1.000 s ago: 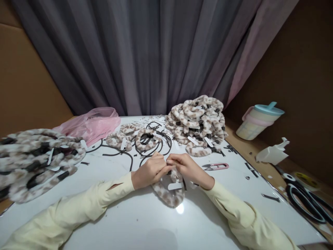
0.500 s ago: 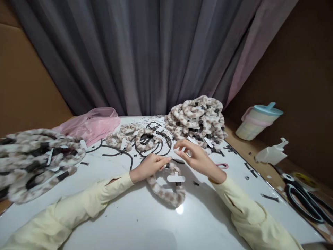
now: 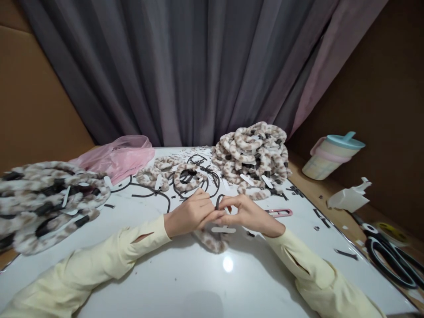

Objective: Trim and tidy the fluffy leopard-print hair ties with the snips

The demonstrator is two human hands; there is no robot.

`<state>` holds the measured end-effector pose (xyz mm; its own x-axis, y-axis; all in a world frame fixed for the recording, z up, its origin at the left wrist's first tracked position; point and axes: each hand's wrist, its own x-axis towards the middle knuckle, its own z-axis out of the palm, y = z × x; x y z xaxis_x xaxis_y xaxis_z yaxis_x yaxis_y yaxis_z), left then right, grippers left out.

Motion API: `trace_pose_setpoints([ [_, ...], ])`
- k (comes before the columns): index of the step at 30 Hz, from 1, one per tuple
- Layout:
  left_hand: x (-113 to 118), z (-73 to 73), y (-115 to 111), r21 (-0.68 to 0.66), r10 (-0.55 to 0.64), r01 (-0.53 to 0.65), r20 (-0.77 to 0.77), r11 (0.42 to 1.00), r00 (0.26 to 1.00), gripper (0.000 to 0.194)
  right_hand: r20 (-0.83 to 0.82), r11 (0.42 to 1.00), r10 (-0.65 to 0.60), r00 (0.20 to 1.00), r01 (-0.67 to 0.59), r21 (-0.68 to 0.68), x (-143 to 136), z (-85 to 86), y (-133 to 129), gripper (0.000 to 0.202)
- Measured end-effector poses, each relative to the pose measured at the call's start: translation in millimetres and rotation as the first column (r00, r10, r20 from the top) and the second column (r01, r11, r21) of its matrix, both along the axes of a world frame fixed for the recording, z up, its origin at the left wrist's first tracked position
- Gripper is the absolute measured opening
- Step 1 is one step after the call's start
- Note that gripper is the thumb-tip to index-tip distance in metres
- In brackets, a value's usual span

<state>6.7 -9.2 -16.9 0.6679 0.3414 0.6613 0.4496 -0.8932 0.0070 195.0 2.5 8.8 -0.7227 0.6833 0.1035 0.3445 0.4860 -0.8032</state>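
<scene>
At the middle of the white table, my left hand (image 3: 195, 212) is closed at the upper part of a furry, brown-spotted ring (image 3: 213, 242). The ring hangs just below the fingers and carries a white tag (image 3: 224, 229). My right hand (image 3: 247, 215) pinches a short black cord (image 3: 217, 201), which curves up between the two hands. Fingertips of both hands meet there, so the exact join of cord and ring is hidden.
Furry rings are heaped at the left (image 3: 49, 207) and the back right (image 3: 251, 150). Black cord (image 3: 168, 201) lies in loops behind my hands. A pink cutter (image 3: 281, 213), scissors (image 3: 391, 260), a lidded cup (image 3: 331, 157) and a pink bag (image 3: 119, 157) surround the work area.
My right hand has come down and left to meet my left hand, and a black cord now shows between them. The furry ring is more covered by the hands.
</scene>
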Motion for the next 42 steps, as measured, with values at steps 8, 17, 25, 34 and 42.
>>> trace_pose_setpoints([
  [8,-7,11.0,2,0.445,0.015,0.053,-0.149,0.894,0.989,0.035,-0.137,0.981,-0.033,0.99,0.058,0.183,-6,-4.2,-7,0.028],
  [17,-13,12.2,3,0.497,-0.007,0.072,-0.131,0.865,0.991,0.033,-0.011,0.886,0.129,0.992,-0.11,0.451,-5,-6.2,-8,0.026],
  [25,-11,5.8,4,0.298,0.05,-0.047,-0.001,0.953,0.999,0.03,0.038,0.76,-0.027,0.999,-0.004,0.65,-3,-6.2,-12,0.02],
  [34,-11,12.2,2,0.494,-0.03,0.122,-0.189,0.861,0.981,0.033,-0.037,0.982,-0.015,0.999,0.022,0.185,-2,12.4,-17,0.026],
  [42,-6,5.5,-3,0.469,-0.047,0.124,-0.174,0.875,0.984,0.034,-0.2,0.971,-0.218,0.955,0.232,0.049,-20,-8.9,-22,0.026],
])
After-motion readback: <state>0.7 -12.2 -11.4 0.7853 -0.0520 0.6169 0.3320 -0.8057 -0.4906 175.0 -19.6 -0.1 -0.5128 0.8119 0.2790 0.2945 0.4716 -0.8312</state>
